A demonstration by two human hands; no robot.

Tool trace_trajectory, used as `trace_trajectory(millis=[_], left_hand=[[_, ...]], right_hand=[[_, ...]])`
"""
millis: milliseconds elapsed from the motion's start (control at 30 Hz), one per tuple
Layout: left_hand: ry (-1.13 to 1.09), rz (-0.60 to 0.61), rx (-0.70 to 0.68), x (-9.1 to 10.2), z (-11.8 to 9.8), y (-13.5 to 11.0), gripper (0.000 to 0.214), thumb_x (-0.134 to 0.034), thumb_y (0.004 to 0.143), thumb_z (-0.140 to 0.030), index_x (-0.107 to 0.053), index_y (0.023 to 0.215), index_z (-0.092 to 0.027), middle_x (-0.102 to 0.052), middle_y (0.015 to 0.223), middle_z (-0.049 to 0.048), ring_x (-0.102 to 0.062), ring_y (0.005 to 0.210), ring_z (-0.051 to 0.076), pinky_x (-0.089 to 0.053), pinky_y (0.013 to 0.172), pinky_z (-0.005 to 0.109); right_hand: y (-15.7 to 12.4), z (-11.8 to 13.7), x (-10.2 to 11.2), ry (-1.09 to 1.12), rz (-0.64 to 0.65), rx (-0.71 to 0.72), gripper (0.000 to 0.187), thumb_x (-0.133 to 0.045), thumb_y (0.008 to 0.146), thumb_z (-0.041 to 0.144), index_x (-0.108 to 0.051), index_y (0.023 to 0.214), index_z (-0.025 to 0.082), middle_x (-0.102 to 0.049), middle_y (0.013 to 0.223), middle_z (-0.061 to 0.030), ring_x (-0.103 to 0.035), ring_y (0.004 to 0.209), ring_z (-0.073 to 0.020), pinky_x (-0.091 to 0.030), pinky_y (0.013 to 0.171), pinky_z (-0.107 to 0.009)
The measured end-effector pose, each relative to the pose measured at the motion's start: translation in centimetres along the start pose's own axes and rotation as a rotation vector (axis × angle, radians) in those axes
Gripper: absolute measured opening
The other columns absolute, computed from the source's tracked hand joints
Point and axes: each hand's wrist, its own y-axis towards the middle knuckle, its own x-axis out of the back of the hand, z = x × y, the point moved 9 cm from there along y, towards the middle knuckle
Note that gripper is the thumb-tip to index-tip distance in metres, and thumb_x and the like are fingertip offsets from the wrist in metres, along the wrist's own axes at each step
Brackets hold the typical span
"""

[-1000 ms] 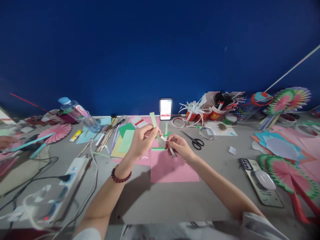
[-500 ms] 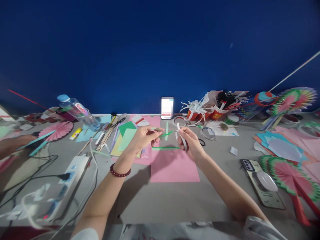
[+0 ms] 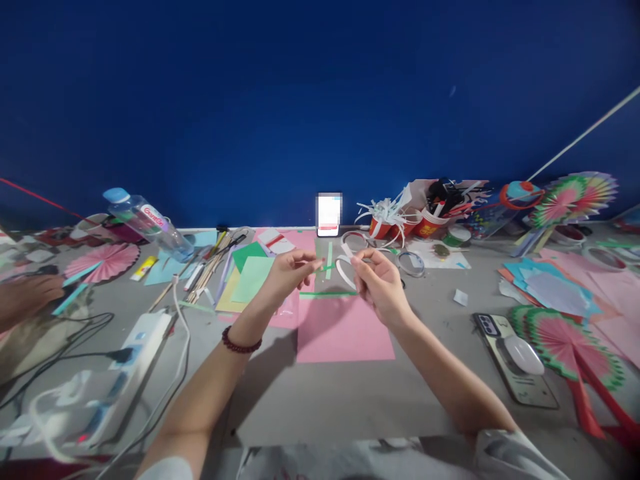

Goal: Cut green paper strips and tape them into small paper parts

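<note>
My left hand [image 3: 293,272] is over the far edge of the pink sheet, thumb and fingertips close together in a pinch. What is between them is too small to make out. A short green strip [image 3: 328,268] shows beside those fingertips; whether it is held or lies on the table I cannot tell. My right hand [image 3: 379,283] grips a narrow white tape roll [image 3: 344,272], its loop hanging toward the left. Below both hands lies the pink paper sheet [image 3: 345,330], with a dark green strip [image 3: 327,294] along its far edge. A pale green strip [image 3: 329,257] lies beyond.
A phone [image 3: 329,215] stands against the blue wall. Coloured papers [image 3: 250,280], sticks and a bottle [image 3: 150,220] are at left, near a power strip [image 3: 133,373]. Red cups [image 3: 431,225], another phone [image 3: 515,360] and paper fans [image 3: 575,347] are at right. Another person's hand [image 3: 30,300] is at far left.
The view has shifted slightly, moving the table items left. My right hand has turned a little, and the white loop now shows wider. My left fingers have straightened somewhat.
</note>
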Motion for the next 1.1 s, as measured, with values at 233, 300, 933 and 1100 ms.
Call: trace_trajectory(millis=[233,300,933,1100], left_hand=[[-0.019,0.084,0.012,-1.0,0.7,0.3,0.026,-0.074,0.066,-0.040,-0.070,0.075,-0.016,-0.058,0.056,-0.0004,-0.046,0.048,0.007,-0.034,0.044,0.019],[-0.036,0.100,0.014,-1.3,1.0,0.4,0.025,-0.074,0.066,-0.039,-0.070,0.075,-0.016,-0.060,0.058,0.0003,-0.046,0.048,0.007,-0.034,0.044,0.019],[0.163,0.187,-0.083,-3.0,1.8,0.4,0.023,-0.065,0.077,-0.038,-0.070,0.075,-0.016,-0.065,0.069,0.0021,-0.050,0.058,0.009,-0.039,0.054,0.022],[0.213,0.194,-0.092,-3.2,1.8,0.3,0.024,-0.067,0.076,-0.041,-0.070,0.073,-0.017,-0.067,0.070,0.0024,-0.054,0.060,0.011,-0.040,0.055,0.023]], right_hand=[[2.1,2.1,-0.1,-0.169,-0.013,0.186,0.041,-0.073,0.075,0.036,-0.044,0.102,0.025,-0.062,0.079,0.0049,-0.041,0.045,-0.0034,-0.031,0.042,-0.018],[2.6,1.5,-0.4,-0.223,0.011,0.191,0.045,-0.074,0.073,0.035,-0.042,0.103,0.025,-0.062,0.084,0.0043,-0.042,0.048,-0.0043,-0.034,0.046,-0.020],[2.8,-0.8,0.3,-0.298,0.084,0.154,0.048,-0.070,0.072,0.030,-0.036,0.105,0.026,-0.058,0.081,0.0057,-0.043,0.051,-0.0059,-0.038,0.050,-0.022],[2.9,-0.4,0.7,-0.316,0.044,0.212,0.043,-0.069,0.074,0.029,-0.038,0.104,0.026,-0.056,0.079,0.0062,-0.043,0.052,-0.0057,-0.038,0.050,-0.021]])
